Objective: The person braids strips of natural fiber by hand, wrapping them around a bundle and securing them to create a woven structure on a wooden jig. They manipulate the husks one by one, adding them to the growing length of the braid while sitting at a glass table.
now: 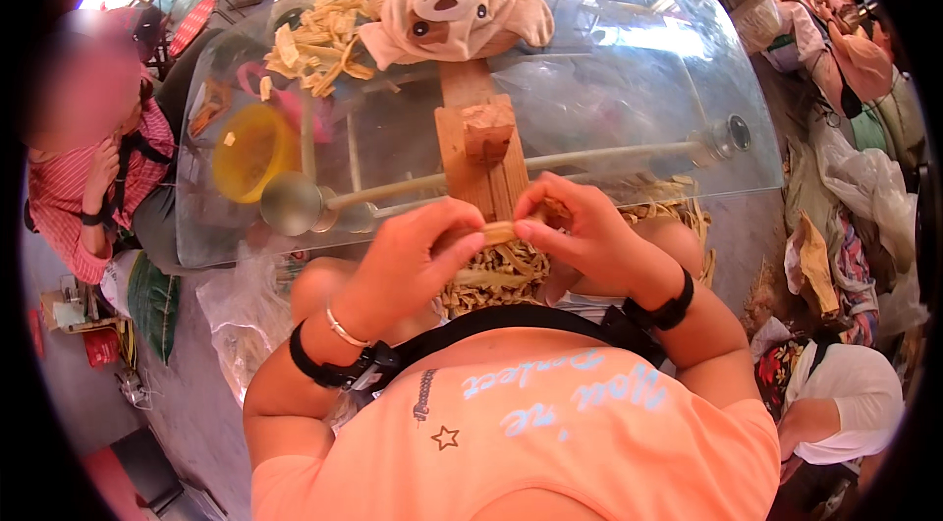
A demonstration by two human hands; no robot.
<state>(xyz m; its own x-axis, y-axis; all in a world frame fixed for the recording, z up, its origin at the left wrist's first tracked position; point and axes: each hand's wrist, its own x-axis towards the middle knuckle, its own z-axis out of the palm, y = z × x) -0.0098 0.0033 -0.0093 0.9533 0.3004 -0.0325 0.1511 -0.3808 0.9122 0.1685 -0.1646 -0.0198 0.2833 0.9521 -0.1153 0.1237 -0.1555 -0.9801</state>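
Head view: A short, pale yellow strip (499, 233) is pinched at one end by the fingertips of the left hand (420, 248) and at the other by those of the right hand (591, 228), both grips closed on it. Its long axis runs left to right, roughly along the near edge of the glass worktop (629, 113); neither hand is clearly nearer. What else the right fingers may enclose cannot be told.

Just beyond the hands, an upright wooden block (488, 131) rises from a plank (470, 182) reaching toward the worktop's far edge, where a plush animal head (454, 15) rests. Beside that, toward the far left corner, lies a heap of peeled strips (329, 35). A yellow basin (225, 163) appears near the left edge, on or beneath the glass. Below the grips, more shreds (499, 277) are piled at the lap; no obstacle shows between the hands.
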